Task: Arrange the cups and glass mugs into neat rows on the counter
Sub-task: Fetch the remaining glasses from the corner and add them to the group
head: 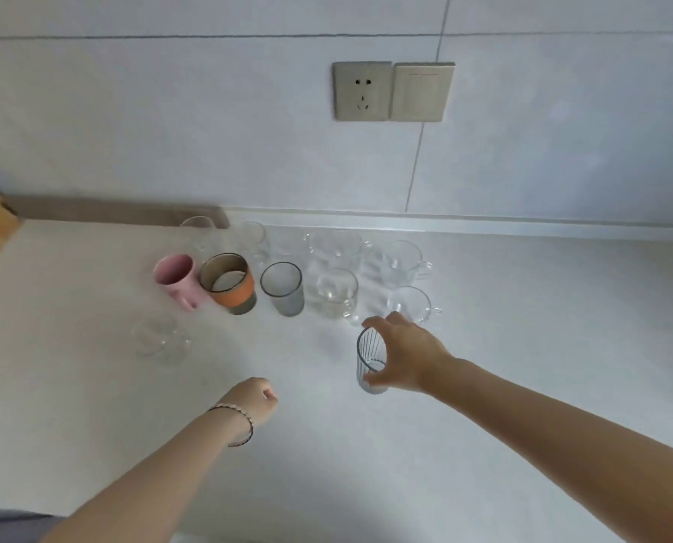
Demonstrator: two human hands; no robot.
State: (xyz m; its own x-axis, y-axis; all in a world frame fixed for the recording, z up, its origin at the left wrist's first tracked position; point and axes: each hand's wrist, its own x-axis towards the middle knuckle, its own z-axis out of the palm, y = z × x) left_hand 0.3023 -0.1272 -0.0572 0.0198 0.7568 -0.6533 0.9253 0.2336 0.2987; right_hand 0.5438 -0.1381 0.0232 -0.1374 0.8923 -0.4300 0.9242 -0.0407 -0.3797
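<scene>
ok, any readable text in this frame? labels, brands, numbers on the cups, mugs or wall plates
None readable.
Pink ceramic mug: plain, no print visible.
Brown cup with orange band: no lettering visible.
Grey tinted glass tumbler and ribbed clear glass held in the right hand: no marks.
Beige wall socket and beige switch plate: no legible marking; any fine print is too blurred to tell.
</scene>
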